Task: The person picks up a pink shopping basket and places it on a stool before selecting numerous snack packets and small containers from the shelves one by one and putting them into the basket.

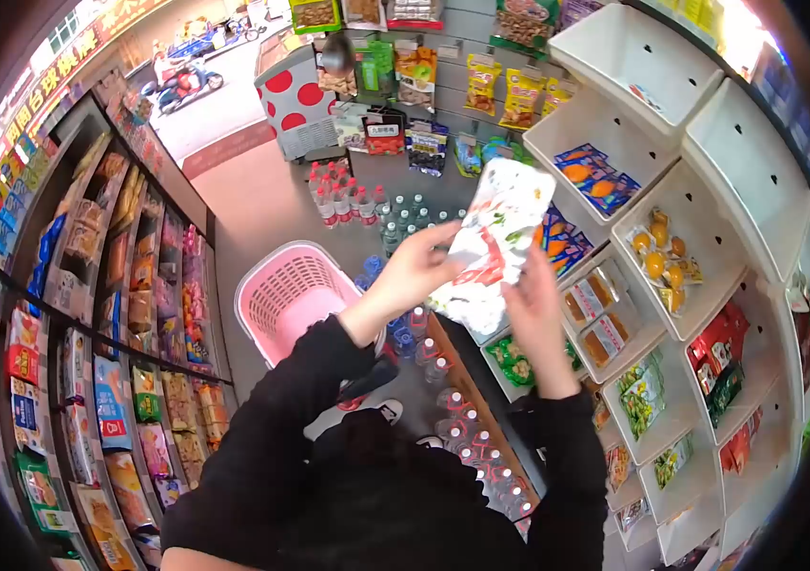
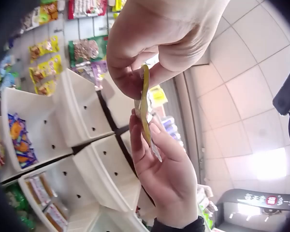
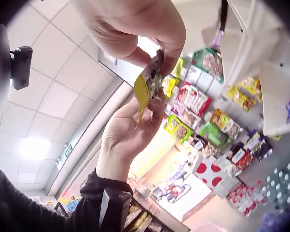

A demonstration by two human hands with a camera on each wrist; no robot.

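A flat, glossy white packet [image 1: 498, 233] with red and green print is held up in front of the body. The left hand [image 1: 416, 271] pinches one long side of it, and the right hand [image 1: 536, 309] grips the opposite side. Edge-on in the left wrist view, the packet [image 2: 145, 108] shows a yellow face, with the left hand [image 2: 159, 46] above and the right hand [image 2: 164, 176] below. From the right wrist, its yellow and dark printed sides [image 3: 147, 84] appear between the right thumb and fingers, and the left hand [image 3: 128, 133] holds the other edge.
Tilted white bins [image 1: 633, 143] of packaged snacks rise on the right. A pink basket [image 1: 296, 285] stands on the floor at left, near bottles [image 1: 343, 200] in rows. Snack shelves [image 1: 110, 285] line the left side, and hanging bags [image 1: 519, 95] cover the back wall.
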